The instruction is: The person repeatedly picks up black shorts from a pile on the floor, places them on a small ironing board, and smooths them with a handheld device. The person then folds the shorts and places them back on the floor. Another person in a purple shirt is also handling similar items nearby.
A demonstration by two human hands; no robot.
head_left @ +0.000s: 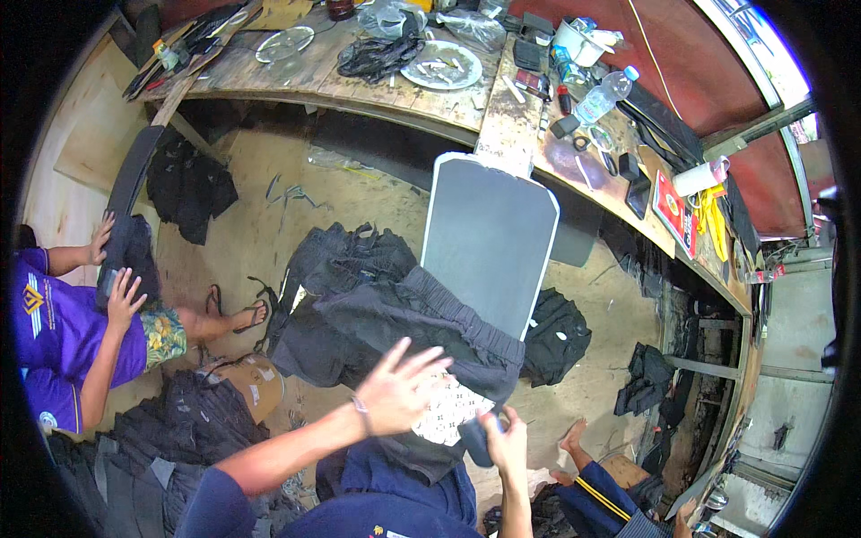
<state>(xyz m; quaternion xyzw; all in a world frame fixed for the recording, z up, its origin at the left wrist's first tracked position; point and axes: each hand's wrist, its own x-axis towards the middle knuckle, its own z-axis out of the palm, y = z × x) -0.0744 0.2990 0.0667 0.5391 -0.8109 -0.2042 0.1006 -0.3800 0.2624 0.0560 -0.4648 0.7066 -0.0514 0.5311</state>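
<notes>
Black trousers or shorts with a gathered elastic waistband (pixel 457 309) are drawn partly over a grey board with pale edges (pixel 491 233). On the near part of the garment lies a white patterned piece (pixel 460 405), though whether it is paper or cloth is unclear. My left hand (pixel 399 394), fingers spread, reaches over the garment and the edge of that piece. Closed around a small dark rounded block (pixel 475 441), my right hand (pixel 508 441) is beside the piece's right edge. The block's underside is hidden.
A wooden bench (pixel 359 85) runs along the back, holding a plate (pixel 441 65) and a plastic bottle (pixel 606 97). At left, another person's hands (pixel 121 300) rest by a long dark board (pixel 133 179). Black garments (pixel 152 430) are heaped lower left; a bare foot (pixel 572 437) shows lower right.
</notes>
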